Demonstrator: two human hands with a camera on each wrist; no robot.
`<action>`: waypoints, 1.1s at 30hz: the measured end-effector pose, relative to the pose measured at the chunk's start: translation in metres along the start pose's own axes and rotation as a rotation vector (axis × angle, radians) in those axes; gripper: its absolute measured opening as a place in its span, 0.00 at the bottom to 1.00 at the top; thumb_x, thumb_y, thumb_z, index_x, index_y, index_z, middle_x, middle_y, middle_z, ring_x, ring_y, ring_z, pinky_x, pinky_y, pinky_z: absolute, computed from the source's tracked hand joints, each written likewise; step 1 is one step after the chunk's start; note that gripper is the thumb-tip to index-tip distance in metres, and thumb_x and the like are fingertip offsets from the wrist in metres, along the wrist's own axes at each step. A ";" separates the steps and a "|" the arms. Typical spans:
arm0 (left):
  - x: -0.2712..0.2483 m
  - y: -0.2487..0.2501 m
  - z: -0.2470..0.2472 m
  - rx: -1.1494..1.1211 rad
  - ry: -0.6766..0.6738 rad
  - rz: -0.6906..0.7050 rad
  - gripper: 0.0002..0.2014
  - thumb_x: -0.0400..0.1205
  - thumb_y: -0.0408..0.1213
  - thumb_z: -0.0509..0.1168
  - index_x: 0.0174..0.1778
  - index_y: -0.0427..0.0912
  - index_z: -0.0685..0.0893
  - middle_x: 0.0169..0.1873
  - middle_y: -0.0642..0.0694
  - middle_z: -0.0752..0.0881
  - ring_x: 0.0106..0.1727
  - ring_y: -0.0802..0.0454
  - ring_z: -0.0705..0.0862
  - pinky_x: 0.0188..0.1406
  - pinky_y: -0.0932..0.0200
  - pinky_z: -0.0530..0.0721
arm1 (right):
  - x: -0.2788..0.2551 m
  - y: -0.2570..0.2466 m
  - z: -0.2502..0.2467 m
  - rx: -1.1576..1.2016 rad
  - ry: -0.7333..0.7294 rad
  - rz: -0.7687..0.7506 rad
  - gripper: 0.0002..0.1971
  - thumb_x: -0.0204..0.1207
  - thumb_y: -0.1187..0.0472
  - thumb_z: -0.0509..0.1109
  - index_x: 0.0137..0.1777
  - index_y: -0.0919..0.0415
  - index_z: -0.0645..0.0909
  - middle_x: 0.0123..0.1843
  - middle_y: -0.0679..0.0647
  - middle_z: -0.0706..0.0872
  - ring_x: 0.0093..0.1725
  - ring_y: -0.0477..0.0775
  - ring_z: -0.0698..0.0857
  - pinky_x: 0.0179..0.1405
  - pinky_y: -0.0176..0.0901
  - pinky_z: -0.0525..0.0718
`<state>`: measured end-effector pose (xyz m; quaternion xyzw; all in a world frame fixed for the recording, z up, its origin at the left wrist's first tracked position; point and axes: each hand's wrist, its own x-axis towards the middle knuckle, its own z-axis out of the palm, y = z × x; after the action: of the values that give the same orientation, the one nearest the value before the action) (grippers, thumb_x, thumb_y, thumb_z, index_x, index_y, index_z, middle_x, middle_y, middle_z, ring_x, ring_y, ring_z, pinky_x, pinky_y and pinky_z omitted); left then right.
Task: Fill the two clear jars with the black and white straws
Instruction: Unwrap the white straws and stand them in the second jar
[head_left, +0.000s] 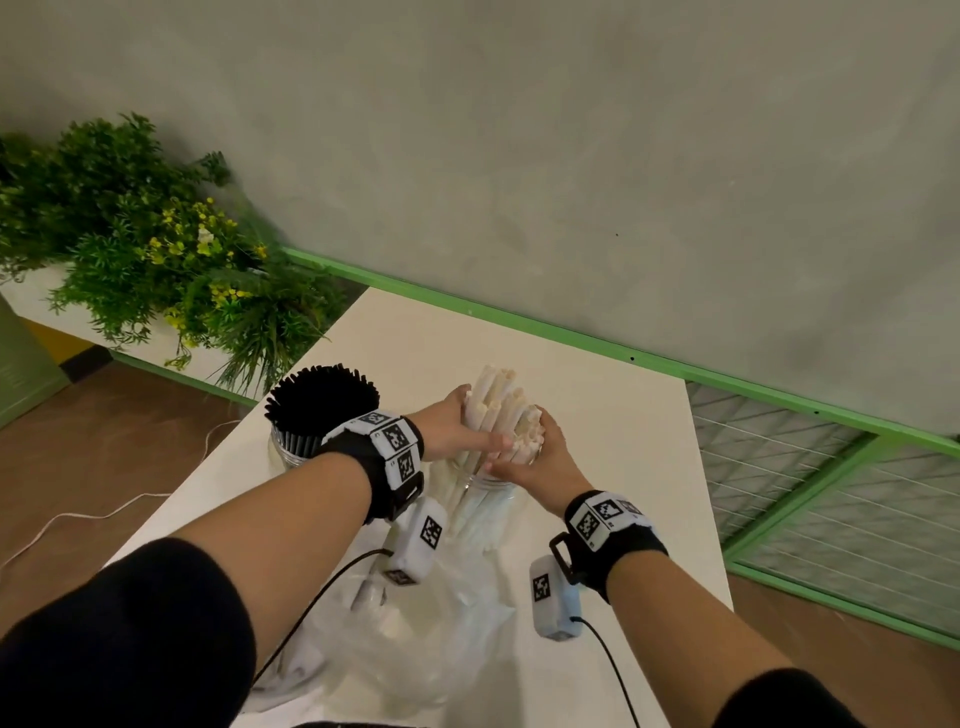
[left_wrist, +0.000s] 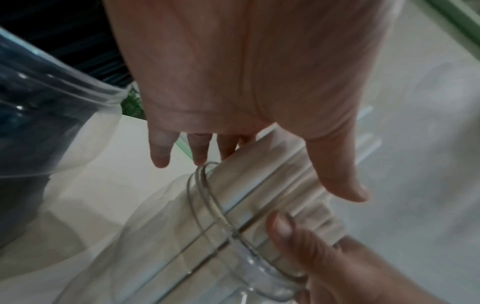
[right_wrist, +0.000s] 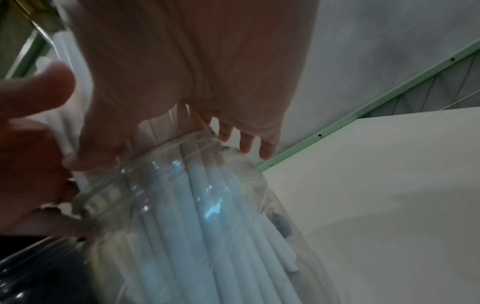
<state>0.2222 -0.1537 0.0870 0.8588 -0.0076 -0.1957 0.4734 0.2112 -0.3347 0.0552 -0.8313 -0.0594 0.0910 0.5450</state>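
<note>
A bundle of white straws (head_left: 501, 410) stands in a clear jar (head_left: 483, 514) at the middle of the white table (head_left: 613, 457). My left hand (head_left: 452, 426) cups the bundle's left side above the rim, and my right hand (head_left: 543, 449) cups its right side, thumbs meeting in front. The left wrist view shows the left hand (left_wrist: 246, 82) over the straws (left_wrist: 259, 185) and the jar rim (left_wrist: 207, 195). Under the right hand (right_wrist: 194, 61), the straws (right_wrist: 207, 216) fill the jar (right_wrist: 161, 185). Black straws (head_left: 322, 395) fill a second clear jar (head_left: 291, 447) to the left.
Crumpled clear plastic wrapping (head_left: 415, 649) lies on the table's near side. A leafy plant (head_left: 130, 234) stands at the back left. A green rail (head_left: 571, 338) runs along the wall behind the table, with wire mesh (head_left: 779, 457) at the right. A white cable (head_left: 78, 514) lies on the floor.
</note>
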 end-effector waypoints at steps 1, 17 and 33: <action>0.007 -0.005 0.003 -0.010 0.001 0.019 0.58 0.56 0.70 0.77 0.78 0.48 0.61 0.66 0.52 0.80 0.67 0.54 0.80 0.71 0.47 0.76 | 0.003 0.004 0.005 0.037 0.034 -0.037 0.43 0.54 0.50 0.86 0.64 0.26 0.64 0.68 0.46 0.79 0.67 0.48 0.80 0.68 0.54 0.79; -0.006 0.002 -0.005 0.106 0.128 0.284 0.25 0.79 0.55 0.66 0.70 0.47 0.74 0.61 0.49 0.84 0.63 0.50 0.82 0.67 0.46 0.77 | 0.008 -0.009 -0.001 -0.223 0.188 -0.113 0.52 0.55 0.41 0.84 0.76 0.53 0.61 0.61 0.50 0.75 0.66 0.54 0.74 0.67 0.54 0.76; -0.022 -0.006 -0.011 0.218 0.354 0.556 0.10 0.80 0.33 0.68 0.52 0.51 0.89 0.52 0.56 0.85 0.45 0.62 0.84 0.54 0.61 0.82 | -0.009 -0.006 0.000 -0.747 0.319 -0.549 0.27 0.77 0.55 0.68 0.75 0.53 0.67 0.74 0.55 0.69 0.70 0.58 0.71 0.65 0.57 0.77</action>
<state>0.2048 -0.1374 0.0945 0.8900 -0.1800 0.0950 0.4079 0.2028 -0.3339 0.0619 -0.9273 -0.2208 -0.2119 0.2157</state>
